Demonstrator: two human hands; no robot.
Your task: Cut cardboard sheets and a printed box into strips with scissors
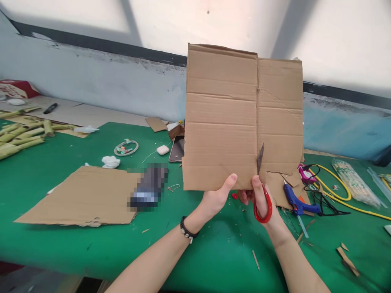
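In front of me a creased brown cardboard sheet (221, 122) is held up nearly upright above the table. My left hand (218, 195) grips its lower edge, thumb on the near face and fingers hidden behind. Red-handled scissors (267, 207) are in my right hand (258, 197), the thumb through one loop. Their dark blade points up along a vertical seam, where a narrower cardboard panel (280, 114) adjoins on the right. Whether the blades have the cardboard between them, I cannot tell.
On the green table (171, 252) another cardboard piece (82, 195) lies left, beside a pixelated dark object (149, 187). To the right are a blue glue gun (297, 201), a yellow cable (345, 191) and a bag of sticks (356, 183). Cut stalks (23, 136) lie far left.
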